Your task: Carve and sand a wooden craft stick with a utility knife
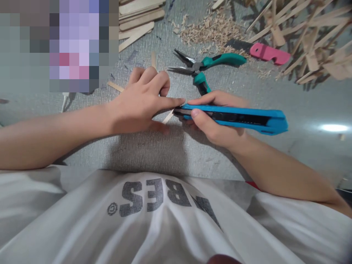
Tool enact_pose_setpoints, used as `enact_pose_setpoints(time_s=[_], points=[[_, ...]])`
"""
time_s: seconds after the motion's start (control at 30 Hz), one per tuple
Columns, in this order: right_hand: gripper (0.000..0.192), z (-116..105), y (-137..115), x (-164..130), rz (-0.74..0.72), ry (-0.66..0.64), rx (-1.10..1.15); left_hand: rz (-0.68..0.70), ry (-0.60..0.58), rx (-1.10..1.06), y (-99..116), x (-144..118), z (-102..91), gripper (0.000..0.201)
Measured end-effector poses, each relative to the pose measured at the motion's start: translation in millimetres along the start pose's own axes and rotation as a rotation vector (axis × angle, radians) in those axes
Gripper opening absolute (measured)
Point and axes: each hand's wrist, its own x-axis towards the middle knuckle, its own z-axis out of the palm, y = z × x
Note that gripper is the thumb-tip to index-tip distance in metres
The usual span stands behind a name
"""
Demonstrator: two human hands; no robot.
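My right hand (216, 121) grips a blue utility knife (242, 118), its blade end pointing left onto a thin wooden stick (167, 117) that lies on the grey floor. My left hand (140, 101) presses down on that stick, with the index finger stretched out to touch the knife's tip and the other fingers curled. Most of the stick is hidden under the left hand.
Green-handled pliers (205, 66) lie open just beyond my hands. A pink-handled tool (268, 53) and a heap of wood shavings (209, 31) lie farther back. Flat wooden sticks (139, 20) are stacked at the top, and a stick structure (313, 40) fills the top right.
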Motion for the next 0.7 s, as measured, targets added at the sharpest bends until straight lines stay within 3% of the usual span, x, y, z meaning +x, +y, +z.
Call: enact_pose_setpoints(time_s=[0.27,0.5,0.7], points=[[0.037,6,0,2,0.233,-0.033,0.285,-0.049,-0.011,-0.046,4,0,-2.6,0.082],[0.042,13,9,2,0.127,-0.003,0.394,-0.079,-0.037,-0.041,10,2,-6.6,0.084],[0.05,19,9,0,0.04,0.22,0.37,-0.052,-0.008,-0.059,7,0,-5.1,0.082]])
